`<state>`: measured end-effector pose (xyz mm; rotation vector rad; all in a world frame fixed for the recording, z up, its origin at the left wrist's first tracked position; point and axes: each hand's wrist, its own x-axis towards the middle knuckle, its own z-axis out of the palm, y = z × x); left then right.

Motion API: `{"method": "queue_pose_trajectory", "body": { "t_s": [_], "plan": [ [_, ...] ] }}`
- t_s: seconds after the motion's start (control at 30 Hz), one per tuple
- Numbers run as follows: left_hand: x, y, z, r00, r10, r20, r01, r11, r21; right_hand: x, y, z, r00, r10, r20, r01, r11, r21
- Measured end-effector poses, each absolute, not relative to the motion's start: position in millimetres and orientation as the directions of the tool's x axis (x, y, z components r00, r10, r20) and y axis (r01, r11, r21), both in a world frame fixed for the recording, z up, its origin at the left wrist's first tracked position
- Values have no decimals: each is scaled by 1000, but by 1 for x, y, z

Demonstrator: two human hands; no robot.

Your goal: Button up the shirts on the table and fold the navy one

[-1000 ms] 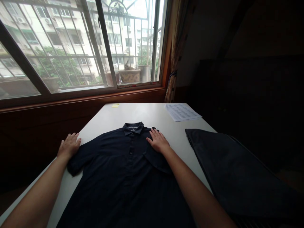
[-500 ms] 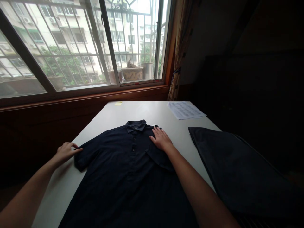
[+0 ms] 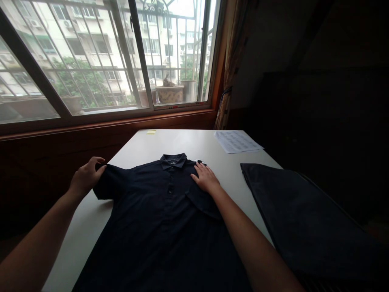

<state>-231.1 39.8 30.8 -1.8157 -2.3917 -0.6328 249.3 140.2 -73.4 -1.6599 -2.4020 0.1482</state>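
A dark navy polo shirt [image 3: 164, 219] lies face up on a white table [image 3: 182, 140], collar toward the window. My left hand [image 3: 86, 176] is closed on the edge of the shirt's left sleeve [image 3: 107, 182] and holds it lifted off the table. My right hand [image 3: 206, 178] lies flat with fingers spread on the shirt's right shoulder, beside the collar, where the right sleeve is folded inward.
A dark folded garment [image 3: 298, 215] covers the table's right side. Printed paper sheets [image 3: 237, 141] lie at the far right corner and a yellow sticky note [image 3: 151, 132] at the far edge. A barred window [image 3: 106, 56] and curtain [image 3: 232, 61] stand behind.
My left hand went from resting flat at the sleeve to pinching its edge and raising it off the table. My right hand stayed on the shoulder.
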Motion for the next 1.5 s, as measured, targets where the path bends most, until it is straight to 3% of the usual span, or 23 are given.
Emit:
{"method": "queue_pose_trajectory", "body": {
  "t_s": [0.13, 0.4, 0.5, 0.63, 0.73, 0.9, 1.07, 1.17, 1.3, 1.5],
  "plan": [
    [-191, 41, 53, -141, 908, 394, 990, 117, 84, 250, 140, -73, -335, 935, 115, 913, 352, -207],
    [-105, 33, 78, 160, 947, 280, 985, -136, -105, 250, 141, -74, -331, 938, 101, 916, 345, -206],
    [-72, 21, 68, 324, 917, 233, 946, -319, -63, 250, 141, -73, -334, 936, 106, 914, 350, -206],
    [-37, -6, 42, 571, 803, 169, 799, -591, 109, 250, 140, -72, -338, 934, 118, 912, 356, -206],
    [-36, -23, 27, 649, 733, 204, 719, -679, 151, 250, 139, -71, -337, 933, 124, 910, 357, -209],
    [-99, -39, 11, 407, 848, 340, 836, -496, 235, 249, 139, -72, -333, 933, 139, 906, 357, -225],
    [-167, -63, -16, 79, 979, 185, 868, -159, 470, 249, 138, -70, -320, 931, 178, 893, 359, -271],
    [-177, -70, -33, 57, 993, 98, 808, -104, 580, 246, 136, -60, -289, 929, 229, 881, 352, -317],
    [-170, -63, -46, 24, 995, 101, 752, -84, 654, 218, 132, -36, -267, 910, 316, 842, 380, -383],
    [-166, -59, -52, -8, 992, 129, 742, -81, 666, 127, 115, -25, -456, 844, 283, 702, 537, -468]
  ]
}}
